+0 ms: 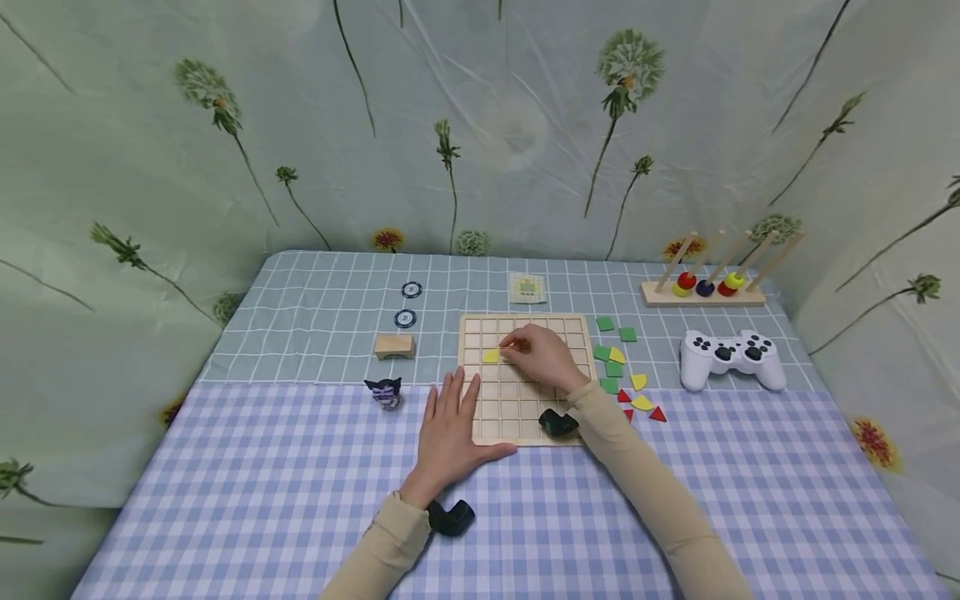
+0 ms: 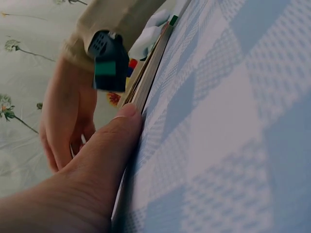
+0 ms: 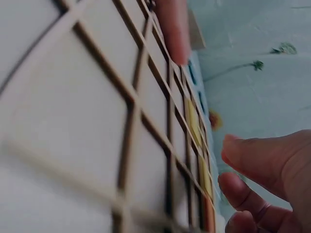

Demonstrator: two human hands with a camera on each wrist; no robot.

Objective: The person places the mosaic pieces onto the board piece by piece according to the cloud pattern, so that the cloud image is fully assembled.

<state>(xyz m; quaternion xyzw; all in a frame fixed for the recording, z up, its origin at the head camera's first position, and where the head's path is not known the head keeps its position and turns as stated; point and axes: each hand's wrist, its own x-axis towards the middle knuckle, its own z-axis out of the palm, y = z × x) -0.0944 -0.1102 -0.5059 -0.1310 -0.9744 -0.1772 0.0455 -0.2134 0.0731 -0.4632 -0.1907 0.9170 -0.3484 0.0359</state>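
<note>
Backdrop point(image 1: 525, 50): pale grey-green fabric, creased, behind table and along both sides. Printed with large dandelion clocks point(image 1: 632, 62), closed dandelion buds point(image 1: 446, 142) on long thin stems, and red-orange flowers point(image 1: 387, 240) low down, near table height. Table point(image 1: 750, 517): fully covered, two patterns. Far part: grey-blue cloth point(image 1: 322, 308), thin white grid lines. Near part: blue-and-white gingham cloth point(image 1: 270, 500); straight border between them runs crosswise. Light: soft, fairly even, slight sheen mid-backdrop. Left wrist view: gingham fills right side, backdrop at left, dimmer. Right wrist view: backdrop at right, bluish-green cast, print blurred.
</note>
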